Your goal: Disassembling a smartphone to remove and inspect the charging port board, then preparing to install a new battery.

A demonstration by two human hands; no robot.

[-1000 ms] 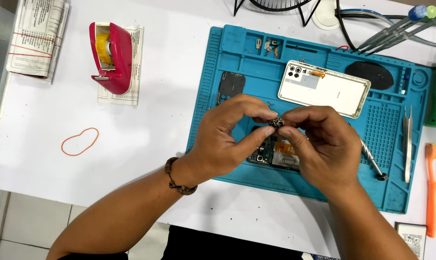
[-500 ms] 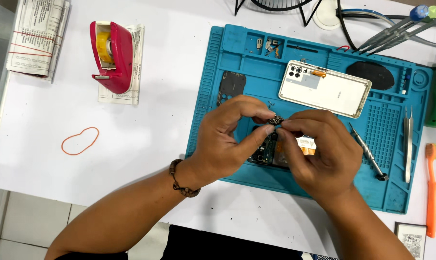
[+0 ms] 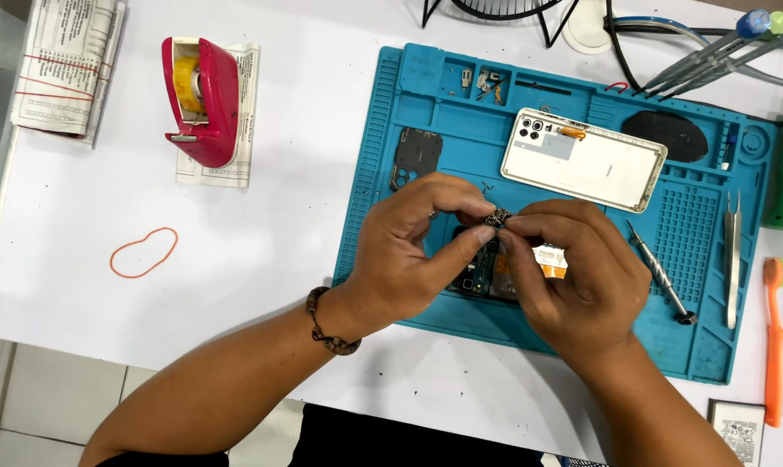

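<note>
Hands, left hand point(image 3: 417, 251) and right hand point(image 3: 577, 277), pinch what seems a camera module point(image 3: 498, 217).

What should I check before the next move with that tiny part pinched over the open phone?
1. Small dark part pinched by both the left hand and right hand: ok.
2. Opened phone lying on the blue mat under the hands: ok.
3. Screwdriver lying beside the right hand: ok.
4. Tweezers on the mat: ok.
5. White back cover apart from the hands: ok.
6. Part's orientation: cannot tell.
</note>
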